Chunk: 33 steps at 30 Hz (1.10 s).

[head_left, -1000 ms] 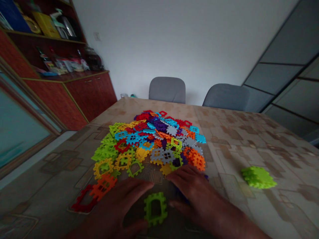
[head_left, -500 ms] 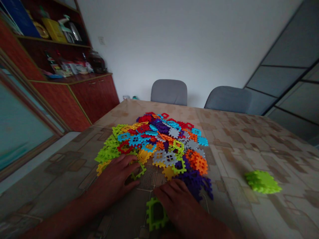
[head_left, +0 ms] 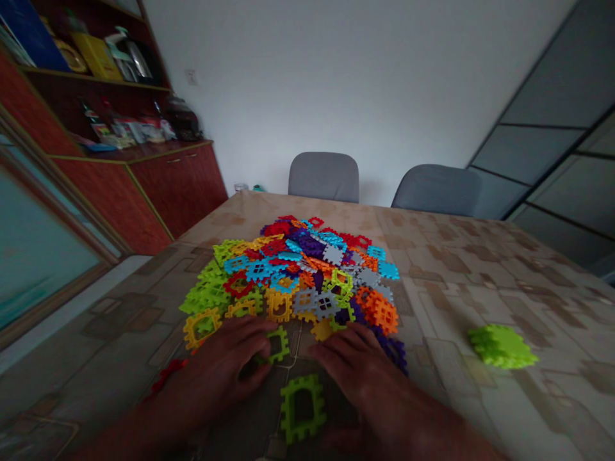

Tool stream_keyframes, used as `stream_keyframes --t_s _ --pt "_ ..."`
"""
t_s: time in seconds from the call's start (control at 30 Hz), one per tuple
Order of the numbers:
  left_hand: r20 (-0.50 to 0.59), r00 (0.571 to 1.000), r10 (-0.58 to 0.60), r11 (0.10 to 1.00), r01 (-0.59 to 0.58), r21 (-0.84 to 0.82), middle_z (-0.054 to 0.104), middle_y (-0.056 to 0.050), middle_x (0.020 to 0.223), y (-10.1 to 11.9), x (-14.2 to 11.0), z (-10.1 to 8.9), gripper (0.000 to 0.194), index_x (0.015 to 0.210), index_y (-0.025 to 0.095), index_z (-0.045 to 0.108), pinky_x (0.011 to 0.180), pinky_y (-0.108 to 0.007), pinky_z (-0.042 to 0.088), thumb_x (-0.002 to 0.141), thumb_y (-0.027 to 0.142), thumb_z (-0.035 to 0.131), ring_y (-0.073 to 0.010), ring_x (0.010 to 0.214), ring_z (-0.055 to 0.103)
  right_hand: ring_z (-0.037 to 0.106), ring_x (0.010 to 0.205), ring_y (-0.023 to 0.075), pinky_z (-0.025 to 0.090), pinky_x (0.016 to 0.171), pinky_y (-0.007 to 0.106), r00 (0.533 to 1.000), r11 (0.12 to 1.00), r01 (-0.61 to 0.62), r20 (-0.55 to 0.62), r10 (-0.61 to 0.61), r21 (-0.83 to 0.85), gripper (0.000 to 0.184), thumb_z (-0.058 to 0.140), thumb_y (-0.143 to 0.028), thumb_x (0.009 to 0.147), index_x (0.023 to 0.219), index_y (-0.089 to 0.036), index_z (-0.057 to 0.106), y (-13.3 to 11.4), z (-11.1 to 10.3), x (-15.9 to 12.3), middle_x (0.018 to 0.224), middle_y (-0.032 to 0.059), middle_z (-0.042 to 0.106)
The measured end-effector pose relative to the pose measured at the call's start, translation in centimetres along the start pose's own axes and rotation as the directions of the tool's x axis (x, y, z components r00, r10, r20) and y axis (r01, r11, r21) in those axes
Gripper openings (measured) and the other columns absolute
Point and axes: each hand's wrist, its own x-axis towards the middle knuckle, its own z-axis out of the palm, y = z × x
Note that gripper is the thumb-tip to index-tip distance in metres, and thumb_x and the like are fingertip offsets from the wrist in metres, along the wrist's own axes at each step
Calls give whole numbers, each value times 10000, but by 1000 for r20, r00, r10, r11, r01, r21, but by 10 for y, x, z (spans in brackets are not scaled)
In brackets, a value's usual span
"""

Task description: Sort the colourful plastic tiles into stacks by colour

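My left hand (head_left: 235, 358) is closed on a lime-green square frame tile (head_left: 277, 344) with notched edges, pinched at its left side near the front of the pile. My right hand (head_left: 355, 365) reaches to the front right of the pile, fingers bent loosely and partly over another green frame tile (head_left: 343, 324); its fingertips are partly hidden. Between my hands, closer to me, a small stack of green frame tiles (head_left: 302, 410) lies on the table. The heap of notched plastic tiles (head_left: 307, 262) shows red, blue, purple, yellow, orange, grey and green.
A stack of solid green tiles (head_left: 502, 346) sits apart at the right on the patterned tablecloth (head_left: 442, 288). A red tile (head_left: 169, 373) lies by my left forearm. Two grey chairs (head_left: 324, 176) are behind the table, and a wooden cabinet (head_left: 177, 186) stands back left.
My right hand has moved from the near green stack up to the pile's front edge. My left hand has drawn the green frame tile slightly right and nearer, uncovering yellow tiles.
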Motion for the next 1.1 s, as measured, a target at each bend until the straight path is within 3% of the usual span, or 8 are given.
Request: stream_keyframes --t_s 0.2,0.4,0.57,0.73,0.83,0.97,1.1 --pt "-47 997 -53 985 44 -169 686 -39 1327 24 -4 -12 100 853 267 564 957 -348 559 851 171 589 -227 1205 650 537 1229 284 347 1116 491 994 996 -86 -69 85 -14 596 758 -289 863 1406 -196 529 12 -10 -3 1300 93 655" --pt "17 994 112 992 -110 -68 639 -23 1413 55 -14 -4 205 897 272 621 1015 -364 539 765 125 677 -255 1255 614 568 1148 269 357 1093 494 992 994 -101 -78 98 -30 479 722 -226 880 1336 -200 578 12 -11 -6 1197 69 684" --pt "24 992 128 990 -126 -71 673 -30 1348 53 -19 2 268 936 274 629 960 -328 559 776 338 834 -258 1178 655 557 1160 261 340 1109 465 997 997 -73 -21 73 4 433 779 -316 852 1236 -208 611 5 -3 -6 1211 52 673" --pt "-7 1000 28 989 -29 -146 709 26 925 46 -26 -1 179 859 253 570 692 -187 549 818 183 730 -146 802 697 561 1149 296 391 1069 457 1000 1000 28 -3 -28 -9 658 790 -509 807 1309 -151 561 -5 13 5 1254 113 645" --pt "-69 994 81 988 -89 -125 661 49 762 49 -28 0 172 792 251 541 585 -188 501 793 138 671 -133 662 648 583 1111 309 420 1044 463 996 994 85 7 -85 -69 677 794 -521 799 1295 -122 564 -8 24 13 1216 138 655" --pt "-53 983 176 978 -181 -103 681 38 770 54 -26 7 166 822 253 564 607 -210 498 779 99 608 -146 681 644 590 1101 318 428 1049 478 994 983 103 39 -98 -150 664 838 -483 755 1233 -93 594 -11 30 22 1168 141 669" --pt "-13 985 169 977 -170 -126 699 29 821 53 -27 12 191 850 255 585 629 -211 506 773 80 591 -149 711 652 599 1073 298 446 1020 467 992 978 103 85 -88 -182 500 785 -416 817 1163 -93 623 -12 27 27 1126 126 681"
